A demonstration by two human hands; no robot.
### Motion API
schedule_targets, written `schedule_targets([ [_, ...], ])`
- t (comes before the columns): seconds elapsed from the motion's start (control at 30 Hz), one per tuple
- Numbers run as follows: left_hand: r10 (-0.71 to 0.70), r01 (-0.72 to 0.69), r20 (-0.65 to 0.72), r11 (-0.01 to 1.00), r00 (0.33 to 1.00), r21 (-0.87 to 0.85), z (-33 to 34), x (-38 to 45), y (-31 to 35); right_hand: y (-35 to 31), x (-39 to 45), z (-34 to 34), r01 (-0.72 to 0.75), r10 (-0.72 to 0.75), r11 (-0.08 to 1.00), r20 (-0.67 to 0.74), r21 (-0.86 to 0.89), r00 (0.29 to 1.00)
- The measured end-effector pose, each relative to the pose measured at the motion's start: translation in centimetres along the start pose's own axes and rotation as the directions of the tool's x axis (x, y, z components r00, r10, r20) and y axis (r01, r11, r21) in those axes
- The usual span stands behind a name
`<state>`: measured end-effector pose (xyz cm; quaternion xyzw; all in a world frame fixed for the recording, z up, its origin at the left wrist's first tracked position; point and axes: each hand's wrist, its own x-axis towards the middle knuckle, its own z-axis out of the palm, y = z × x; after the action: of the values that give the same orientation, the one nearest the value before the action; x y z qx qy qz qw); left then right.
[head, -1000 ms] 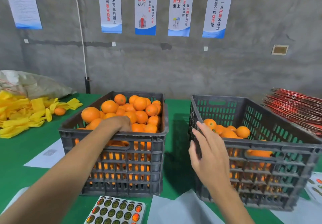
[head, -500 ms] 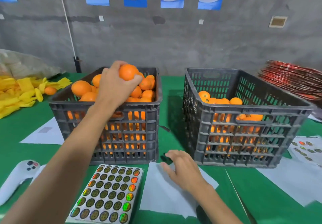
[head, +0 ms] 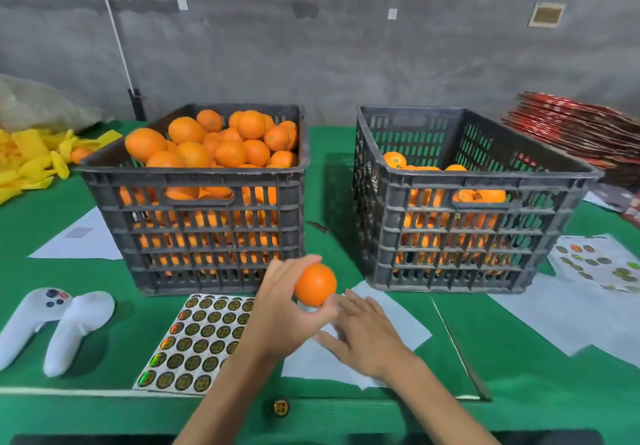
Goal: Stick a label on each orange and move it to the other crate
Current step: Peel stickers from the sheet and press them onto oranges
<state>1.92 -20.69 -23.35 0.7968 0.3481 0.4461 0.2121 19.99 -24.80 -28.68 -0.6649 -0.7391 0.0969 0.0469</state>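
In front of the two crates, the left hand (head: pixel 280 316) holds one orange (head: pixel 315 284) up over the green bench (head: pixel 519 368) — fingers curled round it. The right hand (head: pixel 367 335) lies flat and open on white paper (head: pixel 408 327) — just beside the label sheet (head: pixel 197 340).

I see two dark grey slotted crates (head: pixel 207 233) on green table cloth (head: pixel 519 368). Left of them lie yellow wrappers (head: pixel 27 160); in front, a white sheet of dark round gold-patterned labels (head: pixel 194 344). The oranges (head: pixel 214 143) are bright orange.
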Motion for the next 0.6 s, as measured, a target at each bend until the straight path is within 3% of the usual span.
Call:
schedule_targets([
  [0.13,-0.195,0.192,0.135,0.981,0.971,0.037,1.2,-1.4,-2.2,2.0,-1.9,-0.4,-0.073,0.073,0.997,-0.006,-0.004,0.997],
  [0.33,-0.267,0.261,0.196,0.964,0.944,0.055,2.4,-2.5,-2.9,7.6,-6.0,-2.1,-0.242,0.241,0.970,-0.028,-0.024,0.970],
  [0.43,-0.273,0.268,0.201,0.962,0.941,0.050,2.7,-2.6,-3.0,9.8,-7.5,-3.0,-0.333,0.314,0.936,-0.157,-0.115,0.936],
  [0.6,-0.290,0.286,0.183,0.957,0.939,0.049,2.3,-2.1,-3.0,8.5,-6.5,-3.8,-0.294,0.206,0.942,-0.411,-0.162,0.888],
])
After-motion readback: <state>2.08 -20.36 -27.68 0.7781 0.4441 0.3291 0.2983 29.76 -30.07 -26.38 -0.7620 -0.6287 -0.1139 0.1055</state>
